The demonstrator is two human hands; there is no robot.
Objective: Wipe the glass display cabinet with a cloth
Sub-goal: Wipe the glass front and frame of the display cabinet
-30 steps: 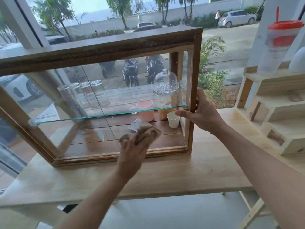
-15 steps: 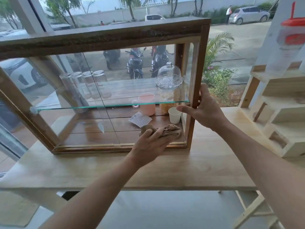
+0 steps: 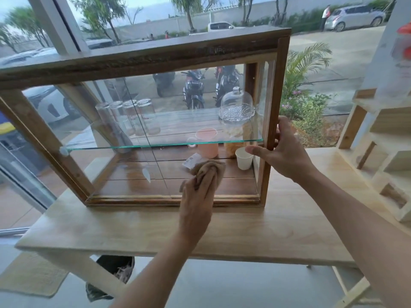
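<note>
One pale wooden table [image 3: 255, 223] carries everything here, and on it stands the wood-framed glass display cabinet [image 3: 169, 54], a wide box with a dark plank top, clear panes and a green-edged glass shelf [image 3: 164, 145] across its middle. Through the panes, upturned clear drinking glasses [image 3: 133, 116] and a domed clear glass cover [image 3: 236, 107] sit on the shelf; below it are a pink plastic mug [image 3: 207, 141], a small white paper cup [image 3: 244, 160] and a small printed card [image 3: 193, 162] on the dark plank floor.

The right hand [image 3: 281, 150] braces the cabinet's right front post: its fingers wrap round the outer side of the post while the thumb lies stretched across the front, so it grips the frame and nothing else. The left hand [image 3: 196, 201] is closed round a crumpled tan cloth [image 3: 210, 172], fingers curled tight on the bunched fabric, and presses it against the front pane low down and right of centre, just above the bottom rail.

Judging by this, the wiping is under way but far from finished. A pale smear [image 3: 146, 174] shows on the lower pane left of the cloth, and the upper front glass, the left half and the side panes look as yet unreached, though the frame cannot confirm which areas are already clean.
</note>
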